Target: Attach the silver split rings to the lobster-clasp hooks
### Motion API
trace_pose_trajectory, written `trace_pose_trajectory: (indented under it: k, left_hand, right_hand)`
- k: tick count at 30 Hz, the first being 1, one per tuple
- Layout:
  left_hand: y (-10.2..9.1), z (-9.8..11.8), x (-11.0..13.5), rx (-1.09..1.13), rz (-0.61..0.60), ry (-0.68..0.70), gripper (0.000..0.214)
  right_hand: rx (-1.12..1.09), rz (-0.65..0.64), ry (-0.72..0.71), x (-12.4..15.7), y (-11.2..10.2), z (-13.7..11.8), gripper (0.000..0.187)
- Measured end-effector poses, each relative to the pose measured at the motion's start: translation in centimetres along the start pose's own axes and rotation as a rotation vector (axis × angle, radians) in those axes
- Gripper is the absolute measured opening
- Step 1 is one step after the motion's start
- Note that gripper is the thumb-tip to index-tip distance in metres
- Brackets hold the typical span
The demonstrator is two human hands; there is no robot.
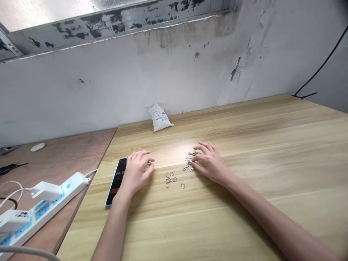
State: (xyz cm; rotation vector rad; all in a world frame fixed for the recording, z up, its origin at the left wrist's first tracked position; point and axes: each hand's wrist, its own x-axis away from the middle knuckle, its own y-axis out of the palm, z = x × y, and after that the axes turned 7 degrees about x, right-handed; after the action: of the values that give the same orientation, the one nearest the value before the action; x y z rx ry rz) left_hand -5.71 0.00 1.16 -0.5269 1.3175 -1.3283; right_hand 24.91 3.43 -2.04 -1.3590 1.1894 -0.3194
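Observation:
My left hand (pixel 136 171) is pinching a small silver ring (pixel 149 163) between its fingertips, just above the light wooden tabletop (pixel 244 145). Its heel lies against a black smartphone (pixel 116 181), whose screen shows digits and is partly covered by the hand. My right hand (pixel 210 163) rests with spread fingers on a heap of small silver clasps (pixel 189 161). Between my hands lie several loose silver split rings (pixel 170 179), with one ring (pixel 182 185) slightly apart from them.
A white printed sachet (pixel 159 117) leans against the wall behind the table. A lower brown board (pixel 54 163) to the left holds a white power strip (pixel 46 203) with plugged-in adapters, cables and small items. A black cable (pixel 323 63) runs down the wall at right.

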Motion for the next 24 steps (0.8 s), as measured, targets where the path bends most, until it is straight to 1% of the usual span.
trace_pose_trajectory:
  k: [2, 4, 7, 10, 13, 17, 20, 22, 24]
  left_hand:
    - [0.0, -1.0, 0.1, -0.017, 0.02, -0.125, 0.021]
    - [0.1, -1.6, 0.3, -0.028, -0.019, -0.168, 0.023]
    - [0.5, -1.7, 0.4, -0.037, -0.071, -0.119, 0.023]
    - [0.8, -1.3, 0.4, -0.038, -0.077, -0.044, 0.022]
    - [0.8, -0.9, 0.3, -0.036, -0.075, -0.002, 0.02]
    - [0.7, -0.9, 0.2, -0.031, -0.08, 0.015, 0.018]
    - [0.6, -0.8, 0.0, -0.025, -0.071, -0.005, 0.016]
    - [0.5, -0.4, -0.1, 0.021, -0.042, -0.024, 0.015]
    - [0.5, 0.3, -0.3, 0.13, -0.017, -0.035, 0.015]
  right_hand:
    - [-0.001, 0.009, 0.018, 0.0, 0.0, -0.1, 0.013]
    - [0.002, 0.022, 0.034, 0.1, 0.0, -0.1, 0.013]
    - [0.002, 0.052, 0.051, 0.1, 0.2, -0.2, 0.016]
    - [0.001, 0.113, 0.08, 0.0, 0.3, -0.3, 0.022]
    - [0.008, 0.159, 0.112, -0.1, 0.4, -0.3, 0.025]
    - [0.007, 0.134, 0.127, -0.1, 0.4, -0.4, 0.026]
    - [-0.01, 0.099, 0.111, 0.0, 0.4, -0.7, 0.026]
    - [-0.018, 0.093, 0.103, 0.0, 0.3, -1.0, 0.025]
    - [-0.027, 0.097, 0.101, 0.0, 0.2, -1.3, 0.025]
